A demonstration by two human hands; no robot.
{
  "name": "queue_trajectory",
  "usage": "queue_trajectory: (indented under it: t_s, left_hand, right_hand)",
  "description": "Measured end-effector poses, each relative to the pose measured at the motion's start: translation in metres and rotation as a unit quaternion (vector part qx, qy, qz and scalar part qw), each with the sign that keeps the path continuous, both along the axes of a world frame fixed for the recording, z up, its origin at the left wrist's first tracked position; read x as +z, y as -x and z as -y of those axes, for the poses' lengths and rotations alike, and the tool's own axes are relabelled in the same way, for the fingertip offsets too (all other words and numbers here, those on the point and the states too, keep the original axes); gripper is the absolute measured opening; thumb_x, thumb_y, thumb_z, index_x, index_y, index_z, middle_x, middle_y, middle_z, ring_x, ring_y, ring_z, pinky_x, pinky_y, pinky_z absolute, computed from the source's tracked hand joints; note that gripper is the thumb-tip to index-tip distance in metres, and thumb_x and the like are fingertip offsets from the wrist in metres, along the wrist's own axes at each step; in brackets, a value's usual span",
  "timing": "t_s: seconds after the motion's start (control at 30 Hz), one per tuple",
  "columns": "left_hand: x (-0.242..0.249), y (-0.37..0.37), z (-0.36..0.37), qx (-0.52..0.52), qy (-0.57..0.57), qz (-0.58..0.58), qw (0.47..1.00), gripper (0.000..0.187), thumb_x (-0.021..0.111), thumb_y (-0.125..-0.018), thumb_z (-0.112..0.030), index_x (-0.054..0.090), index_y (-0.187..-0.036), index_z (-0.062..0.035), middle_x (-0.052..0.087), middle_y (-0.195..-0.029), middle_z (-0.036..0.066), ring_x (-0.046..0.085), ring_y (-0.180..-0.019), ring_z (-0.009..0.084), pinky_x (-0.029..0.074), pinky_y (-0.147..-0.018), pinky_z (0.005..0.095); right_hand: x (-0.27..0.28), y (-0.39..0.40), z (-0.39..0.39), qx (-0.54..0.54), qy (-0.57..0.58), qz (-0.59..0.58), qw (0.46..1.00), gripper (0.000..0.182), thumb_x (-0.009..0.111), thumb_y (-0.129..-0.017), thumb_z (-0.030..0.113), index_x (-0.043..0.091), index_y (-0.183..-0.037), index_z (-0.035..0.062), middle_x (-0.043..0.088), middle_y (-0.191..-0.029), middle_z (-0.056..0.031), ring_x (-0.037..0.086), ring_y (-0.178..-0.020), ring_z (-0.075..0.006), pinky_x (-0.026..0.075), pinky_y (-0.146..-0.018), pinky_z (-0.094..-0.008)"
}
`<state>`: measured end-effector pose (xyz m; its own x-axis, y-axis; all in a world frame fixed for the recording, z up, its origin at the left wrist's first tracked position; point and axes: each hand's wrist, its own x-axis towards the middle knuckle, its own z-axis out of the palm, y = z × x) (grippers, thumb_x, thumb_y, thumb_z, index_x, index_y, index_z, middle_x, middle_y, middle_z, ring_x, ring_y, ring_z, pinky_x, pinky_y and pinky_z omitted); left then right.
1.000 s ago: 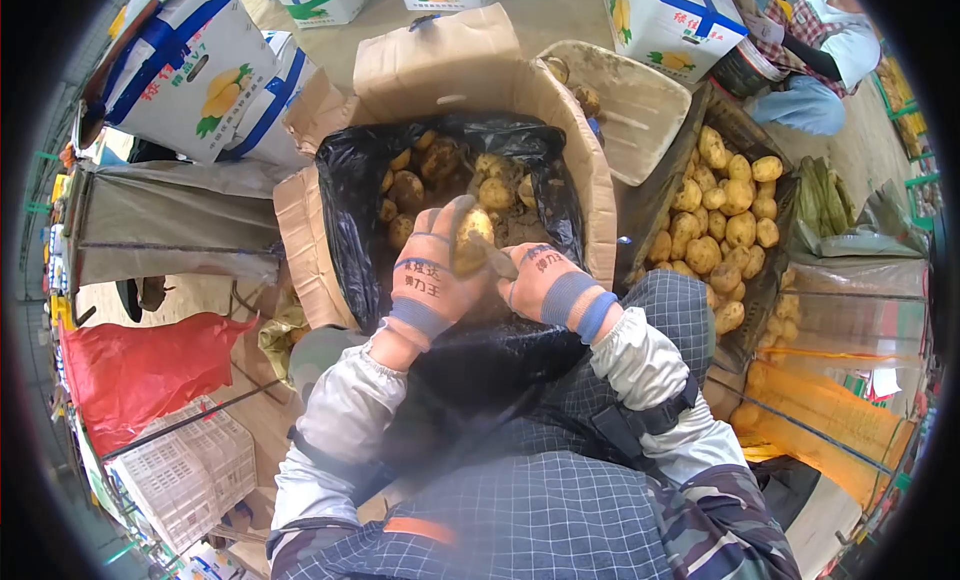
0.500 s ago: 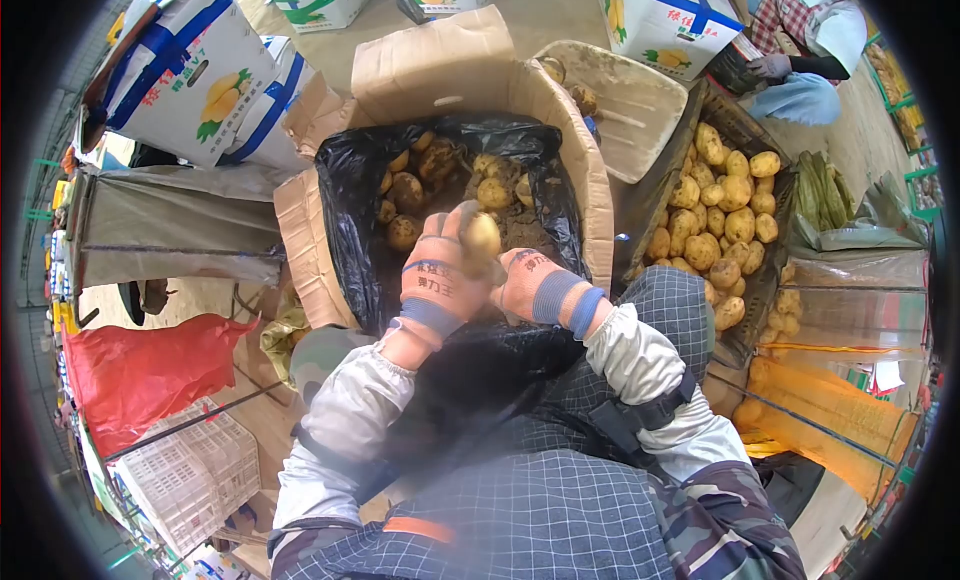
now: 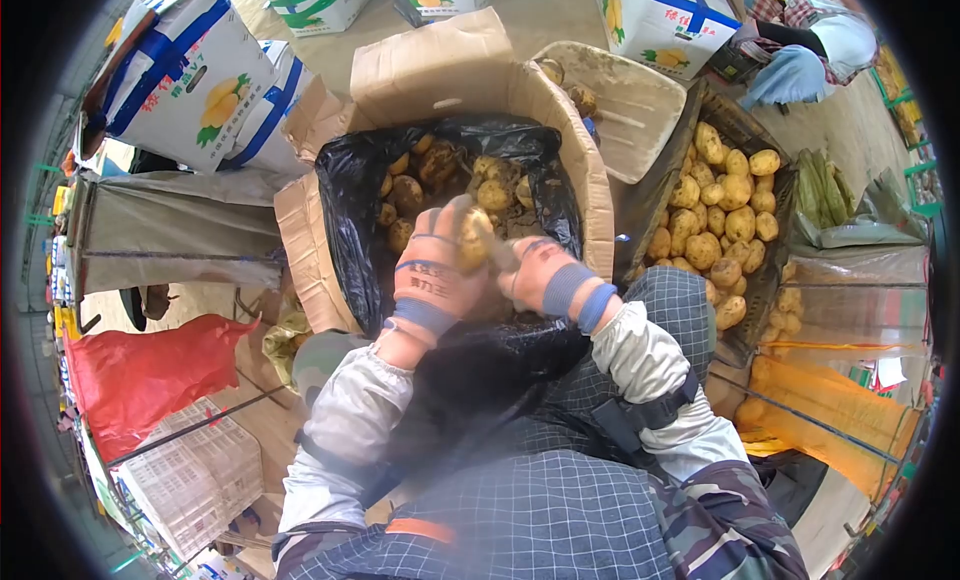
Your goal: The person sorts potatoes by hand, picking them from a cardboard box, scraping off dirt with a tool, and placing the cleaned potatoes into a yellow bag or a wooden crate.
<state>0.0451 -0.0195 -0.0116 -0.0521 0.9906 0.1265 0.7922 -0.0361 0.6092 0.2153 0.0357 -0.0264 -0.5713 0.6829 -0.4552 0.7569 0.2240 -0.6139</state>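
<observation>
My left hand (image 3: 437,265), in an orange glove with a grey-blue cuff, grips a yellow potato (image 3: 474,238) above an open cardboard box (image 3: 435,62). Close to the potato's right side is my right hand (image 3: 545,274), gloved the same way, its fingers bent round something blurred that I cannot make out. A black plastic bag (image 3: 352,180) lines the box. Inside it lie several soil-covered potatoes (image 3: 405,194) and loose dirt.
To the right stands a dark crate (image 3: 772,140) full of potatoes (image 3: 738,223). A dirty white tray (image 3: 640,105) lies behind the box. White cartons (image 3: 210,85) stand at the back left. Another person (image 3: 830,40) is at the top right. A red sheet (image 3: 150,375) hangs left.
My right hand has moved slightly right, away from the potato. The potato in my left hand has turned and shifted a little. The other person at the top right has bent over and moved.
</observation>
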Motion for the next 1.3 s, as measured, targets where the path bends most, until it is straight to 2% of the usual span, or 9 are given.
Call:
queue_trajectory:
  t_s: [0.1, 0.2, 0.33, 0.43, 0.53, 0.63, 1.0, 1.2, 1.3]
  left_hand:
    - [0.000, 0.013, 0.000, 0.004, 0.058, 0.250, 0.967, 0.065, 0.078, -0.080, -0.020, 0.053, -0.138, -0.0053, 0.065, -0.120, 0.012, 0.063, -0.109, 0.0200, 0.051, -0.094, 0.0320]
    - [0.022, 0.021, 0.002, -0.032, 0.167, 0.592, 0.788, 0.070, 0.077, -0.083, -0.028, 0.049, -0.142, -0.0032, 0.065, -0.118, 0.006, 0.061, -0.108, 0.0142, 0.050, -0.095, 0.0294]
    - [0.031, 0.015, 0.003, -0.122, 0.106, 0.619, 0.769, 0.082, 0.075, -0.083, -0.042, 0.044, -0.147, -0.0006, 0.064, -0.123, 0.007, 0.061, -0.112, 0.0157, 0.049, -0.100, 0.0304]
    - [0.021, 0.019, 0.003, -0.099, 0.100, 0.614, 0.777, 0.094, 0.079, -0.075, -0.042, 0.039, -0.150, -0.0014, 0.062, -0.126, 0.014, 0.066, -0.095, 0.0197, 0.054, -0.073, 0.0259]
    - [0.024, 0.019, 0.003, -0.090, 0.108, 0.639, 0.756, 0.096, 0.080, -0.071, -0.039, 0.038, -0.150, -0.0016, 0.062, -0.127, 0.015, 0.066, -0.096, 0.0219, 0.055, -0.073, 0.0270]
    - [0.023, 0.020, 0.002, -0.088, 0.112, 0.632, 0.761, 0.093, 0.076, -0.072, -0.037, 0.039, -0.149, -0.0023, 0.062, -0.127, 0.015, 0.067, -0.096, 0.0224, 0.055, -0.072, 0.0273]
    - [0.007, 0.018, 0.005, 0.011, 0.147, 0.728, 0.670, 0.071, 0.057, -0.092, -0.047, 0.046, -0.141, 0.0033, 0.066, -0.101, 0.018, 0.062, -0.066, 0.0197, 0.046, -0.050, 0.0248]
    - [-0.008, 0.014, 0.006, 0.043, 0.164, 0.677, 0.716, 0.061, 0.045, -0.098, -0.052, 0.062, -0.119, 0.0017, 0.064, -0.072, 0.014, 0.053, -0.052, 0.0165, 0.039, -0.045, 0.0246]
    - [0.000, 0.009, 0.003, 0.096, 0.143, 0.627, 0.760, 0.060, 0.040, -0.101, -0.050, 0.062, -0.122, 0.0021, 0.067, -0.081, 0.014, 0.055, -0.055, 0.0152, 0.041, -0.049, 0.0235]
  right_hand:
    - [-0.015, -0.012, -0.008, -0.151, -0.143, -0.051, 0.977, 0.042, 0.064, -0.091, 0.029, 0.064, -0.118, -0.0035, 0.068, -0.111, -0.0263, 0.065, -0.109, -0.0394, 0.051, -0.096, -0.0443]
    - [-0.005, -0.014, -0.016, -0.156, -0.039, -0.147, 0.976, 0.041, 0.068, -0.089, 0.025, 0.064, -0.120, -0.0025, 0.069, -0.108, -0.0258, 0.066, -0.105, -0.0401, 0.052, -0.092, -0.0438]
    - [0.013, -0.009, -0.008, -0.126, -0.107, -0.190, 0.968, 0.037, 0.069, -0.089, 0.021, 0.065, -0.119, -0.0005, 0.070, -0.103, -0.0247, 0.066, -0.100, -0.0412, 0.053, -0.087, -0.0446]
    - [-0.010, -0.009, -0.005, -0.132, -0.155, -0.194, 0.960, 0.039, 0.069, -0.089, 0.021, 0.064, -0.119, -0.0024, 0.069, -0.103, -0.0253, 0.065, -0.100, -0.0426, 0.053, -0.087, -0.0463]
    - [-0.007, -0.010, 0.000, -0.126, -0.227, -0.177, 0.949, 0.040, 0.069, -0.089, 0.022, 0.063, -0.120, -0.0034, 0.069, -0.102, -0.0255, 0.065, -0.100, -0.0433, 0.053, -0.087, -0.0471]
    - [0.018, -0.010, -0.005, -0.112, -0.128, -0.169, 0.971, 0.043, 0.069, -0.089, 0.022, 0.062, -0.122, -0.0030, 0.069, -0.102, -0.0256, 0.065, -0.100, -0.0432, 0.053, -0.087, -0.0473]
    - [0.010, -0.006, 0.000, -0.075, -0.090, -0.126, 0.985, 0.029, 0.061, -0.092, 0.028, 0.064, -0.110, 0.0058, 0.070, -0.106, -0.0213, 0.067, -0.102, -0.0385, 0.052, -0.090, -0.0453]
    - [0.021, -0.002, 0.008, 0.007, -0.093, -0.013, 0.996, 0.040, 0.062, -0.092, 0.028, 0.061, -0.123, 0.0023, 0.069, -0.111, -0.0240, 0.066, -0.105, -0.0388, 0.052, -0.093, -0.0450]
    - [0.025, 0.000, 0.000, -0.024, -0.073, -0.008, 0.997, 0.038, 0.063, -0.092, 0.029, 0.061, -0.122, 0.0043, 0.069, -0.110, -0.0238, 0.066, -0.105, -0.0396, 0.052, -0.092, -0.0446]
